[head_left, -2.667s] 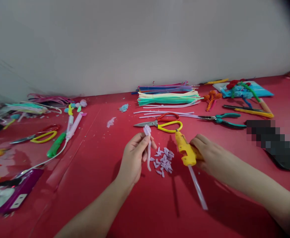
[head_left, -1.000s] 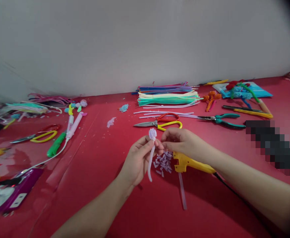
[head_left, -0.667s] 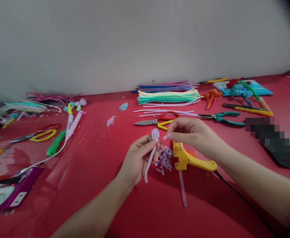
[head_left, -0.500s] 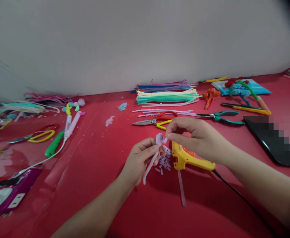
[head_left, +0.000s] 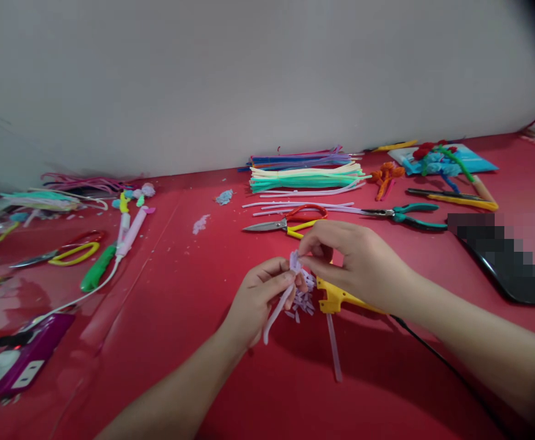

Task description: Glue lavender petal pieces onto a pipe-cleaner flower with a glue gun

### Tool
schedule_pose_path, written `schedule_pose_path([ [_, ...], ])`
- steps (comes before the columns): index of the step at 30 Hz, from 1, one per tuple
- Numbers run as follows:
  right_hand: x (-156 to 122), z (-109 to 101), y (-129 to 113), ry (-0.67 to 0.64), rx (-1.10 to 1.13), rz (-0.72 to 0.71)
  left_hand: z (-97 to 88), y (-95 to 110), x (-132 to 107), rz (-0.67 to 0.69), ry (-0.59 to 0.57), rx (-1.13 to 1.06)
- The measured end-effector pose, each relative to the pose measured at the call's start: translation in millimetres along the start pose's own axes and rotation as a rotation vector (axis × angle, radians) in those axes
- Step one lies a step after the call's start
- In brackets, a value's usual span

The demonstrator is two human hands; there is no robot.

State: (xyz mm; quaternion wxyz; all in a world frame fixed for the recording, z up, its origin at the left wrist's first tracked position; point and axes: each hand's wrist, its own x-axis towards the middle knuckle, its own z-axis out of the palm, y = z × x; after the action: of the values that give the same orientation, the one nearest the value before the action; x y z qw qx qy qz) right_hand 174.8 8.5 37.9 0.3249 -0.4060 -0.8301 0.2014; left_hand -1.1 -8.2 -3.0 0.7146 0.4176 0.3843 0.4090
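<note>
My left hand (head_left: 253, 302) pinches a lilac pipe-cleaner flower (head_left: 294, 261) just below its head. Its fuzzy stem (head_left: 274, 318) slants down out of the fingers. At the flower's right side, my right hand (head_left: 341, 253) has thumb and forefinger closed on a small lilac pipe-cleaner piece, mostly covered by the fingertips. Beneath the hands lies a pile of short lilac cut pieces (head_left: 303, 300). A yellow glue gun (head_left: 334, 298) rests under my right hand, partly covered by it, with a clear glue stick (head_left: 334, 348) jutting out toward me.
Behind the hands lie scissors (head_left: 267, 227), teal-handled pliers (head_left: 416, 214) and bundles of pipe cleaners (head_left: 304, 177). To the right is a black object (head_left: 491, 263), partly pixelated. At left are more scissors (head_left: 72, 253), a pink-and-green corded tool (head_left: 132, 232) and a purple power strip (head_left: 43, 351).
My right hand has moved slightly left and brought the small lilac piece against the flower head. My left hand stays nearly in place, still gripping the flower.
</note>
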Motion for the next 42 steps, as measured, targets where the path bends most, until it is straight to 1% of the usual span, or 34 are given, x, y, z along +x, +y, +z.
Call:
schedule_pose_path([
  [2,-2.7,3.0,-1.1,0.081,-0.063,-0.058,1.2,1.1,-0.8,-0.01,0.012,-0.013],
  [4,-5.3,6.4,-2.6,0.13,-0.12,-0.123,1.8,1.8,-1.6,-0.014,0.025,-0.031],
  [7,-8.0,11.4,-3.7,0.145,-0.208,-0.193,2.4,2.0,-2.5,-0.02,0.033,-0.057],
  [10,-8.8,15.2,-2.7,0.177,-0.253,-0.23,2.9,1.7,-3.1,-0.008,0.043,-0.073],
  [16,-9.5,17.9,-0.4,0.177,-0.247,-0.216,4.5,2.3,-4.6,-0.022,0.047,-0.088],
  [21,-9.7,18.1,-0.3,0.176,-0.25,-0.217,5.0,2.7,-4.8,0.006,0.054,-0.073],
  [28,-8.5,19.3,0.5,0.175,-0.263,-0.233,1.9,0.7,-3.3,0.039,0.012,-0.071],
  [35,-10.3,20.8,2.0,0.177,-0.251,-0.24,3.0,0.9,-3.4,0.049,0.03,-0.075],
  [38,-10.2,19.7,1.0,0.21,-0.192,-0.242,2.0,0.6,-3.6,0.046,0.032,-0.055],
  [42,-11.0,18.6,2.7,0.309,-0.125,-0.257,-0.7,-0.1,-5.2,0.085,0.057,0.031],
])
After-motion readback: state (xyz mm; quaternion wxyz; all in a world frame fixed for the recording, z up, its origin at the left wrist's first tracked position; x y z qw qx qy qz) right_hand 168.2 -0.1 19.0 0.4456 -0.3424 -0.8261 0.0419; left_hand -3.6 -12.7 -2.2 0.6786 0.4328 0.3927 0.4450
